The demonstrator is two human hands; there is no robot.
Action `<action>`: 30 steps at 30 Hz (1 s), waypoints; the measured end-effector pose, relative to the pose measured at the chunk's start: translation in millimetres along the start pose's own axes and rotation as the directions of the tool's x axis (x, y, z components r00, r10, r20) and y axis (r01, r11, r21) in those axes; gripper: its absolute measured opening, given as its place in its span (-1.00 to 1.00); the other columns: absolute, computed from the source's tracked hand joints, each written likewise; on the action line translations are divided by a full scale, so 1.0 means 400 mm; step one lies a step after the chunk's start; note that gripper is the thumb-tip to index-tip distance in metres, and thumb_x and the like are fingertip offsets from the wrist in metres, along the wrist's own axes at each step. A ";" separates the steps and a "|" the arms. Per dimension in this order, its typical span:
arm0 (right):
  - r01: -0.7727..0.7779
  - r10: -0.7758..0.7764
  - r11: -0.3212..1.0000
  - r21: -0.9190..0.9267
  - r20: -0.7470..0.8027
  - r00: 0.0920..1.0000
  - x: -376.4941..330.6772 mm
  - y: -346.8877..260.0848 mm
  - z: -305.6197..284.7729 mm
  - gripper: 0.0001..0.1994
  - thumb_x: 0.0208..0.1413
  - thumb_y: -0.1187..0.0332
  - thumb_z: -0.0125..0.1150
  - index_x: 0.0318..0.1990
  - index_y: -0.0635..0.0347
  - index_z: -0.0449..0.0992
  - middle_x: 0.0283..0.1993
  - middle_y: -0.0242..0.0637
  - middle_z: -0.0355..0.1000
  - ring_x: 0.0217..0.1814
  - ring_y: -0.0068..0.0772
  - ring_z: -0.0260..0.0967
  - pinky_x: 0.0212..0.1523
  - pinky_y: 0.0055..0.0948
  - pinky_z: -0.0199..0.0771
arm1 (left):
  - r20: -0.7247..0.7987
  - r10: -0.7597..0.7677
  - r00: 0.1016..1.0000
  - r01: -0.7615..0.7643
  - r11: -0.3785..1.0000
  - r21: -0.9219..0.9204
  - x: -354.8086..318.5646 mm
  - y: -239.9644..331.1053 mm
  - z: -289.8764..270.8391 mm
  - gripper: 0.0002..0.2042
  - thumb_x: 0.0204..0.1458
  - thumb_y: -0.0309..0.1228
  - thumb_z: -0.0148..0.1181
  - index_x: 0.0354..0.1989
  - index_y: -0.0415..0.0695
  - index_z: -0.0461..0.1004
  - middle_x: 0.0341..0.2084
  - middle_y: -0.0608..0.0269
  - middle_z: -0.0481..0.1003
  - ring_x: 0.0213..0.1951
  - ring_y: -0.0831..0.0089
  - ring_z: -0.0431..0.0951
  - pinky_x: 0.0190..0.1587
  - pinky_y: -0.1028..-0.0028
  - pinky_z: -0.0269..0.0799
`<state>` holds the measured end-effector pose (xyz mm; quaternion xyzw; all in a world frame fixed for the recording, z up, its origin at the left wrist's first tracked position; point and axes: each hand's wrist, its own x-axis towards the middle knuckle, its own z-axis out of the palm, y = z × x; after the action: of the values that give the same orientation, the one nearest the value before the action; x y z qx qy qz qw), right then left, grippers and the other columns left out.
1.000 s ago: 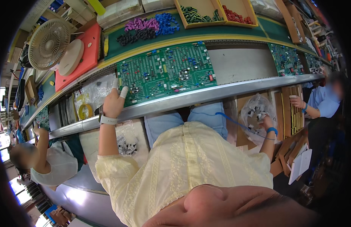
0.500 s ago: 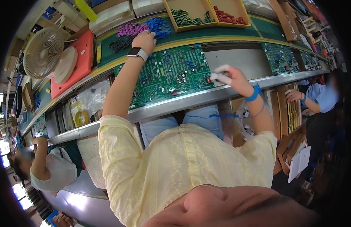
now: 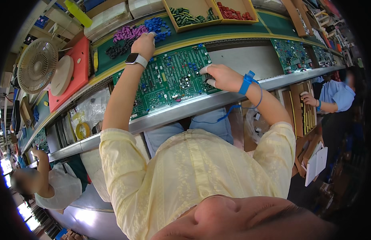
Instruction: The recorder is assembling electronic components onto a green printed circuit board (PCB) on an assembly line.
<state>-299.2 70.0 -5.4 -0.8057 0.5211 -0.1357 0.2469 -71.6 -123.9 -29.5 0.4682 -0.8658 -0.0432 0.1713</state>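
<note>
A large green circuit board point(image 3: 165, 80) lies on the conveyor in front of me. My left hand point(image 3: 143, 45), with a smartwatch on its wrist, reaches past the board. Its fingers curl down into the piles of small purple parts point(image 3: 127, 33) and blue parts point(image 3: 158, 25) on the green shelf. What the fingers grip is hidden. My right hand point(image 3: 218, 76) wears a blue wrist strap and white fingertip covers. It rests at the board's right edge and pinches a small dark component point(image 3: 208, 76) against the board.
Yellow trays hold dark green parts point(image 3: 189, 15) and red parts point(image 3: 233, 11) at the back. More boards point(image 3: 291, 54) lie to the right. A fan point(image 3: 36, 66) and a red tray point(image 3: 75, 72) stand at the left. Seated workers are at lower left point(image 3: 49, 180) and right point(image 3: 333, 96).
My left hand rose from the board's near edge to the far parts piles. My right hand came up from my lap to the board's right edge, bringing a small part.
</note>
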 end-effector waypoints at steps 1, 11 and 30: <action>-0.004 0.004 1.000 -0.011 0.024 1.000 0.002 -0.005 -0.002 -0.66 -0.10 0.48 0.15 -0.09 0.25 0.36 -0.15 -0.04 0.37 -0.08 0.01 0.30 -0.06 -0.21 0.31 | -0.027 0.015 1.000 -0.015 1.000 -0.026 -0.006 -0.001 -0.006 -0.82 -0.01 -0.44 0.05 -0.23 -0.11 0.48 -0.31 0.02 0.48 -0.25 0.08 0.48 -0.22 0.24 0.41; -0.041 0.046 0.997 -0.071 0.079 0.996 0.010 -0.011 0.000 -0.65 -0.09 0.47 0.14 -0.07 0.25 0.37 -0.12 -0.04 0.37 -0.06 0.01 0.30 -0.03 -0.20 0.30 | 0.019 -0.020 1.000 0.026 0.926 -0.378 -0.120 0.013 -0.117 -0.85 -0.10 -0.47 0.12 -0.34 -0.16 0.54 -0.35 0.08 0.52 -0.30 0.19 0.53 -0.20 0.35 0.43; -0.103 0.187 0.952 -0.290 0.279 0.942 0.107 -0.050 -0.102 -0.63 -0.26 0.36 0.30 -0.20 0.22 0.47 -0.26 -0.13 0.41 -0.17 -0.09 0.36 -0.10 -0.23 0.34 | 0.206 0.094 0.974 -0.009 0.924 -0.382 -0.388 -0.054 -0.198 -0.84 -0.13 -0.52 0.14 -0.32 -0.16 0.51 -0.40 0.06 0.49 -0.31 0.14 0.48 -0.22 0.33 0.40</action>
<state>-285.1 27.6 38.1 -0.8022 0.5490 0.0806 0.2207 50.5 -1.1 -0.1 0.3956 -0.8668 -0.2565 0.1623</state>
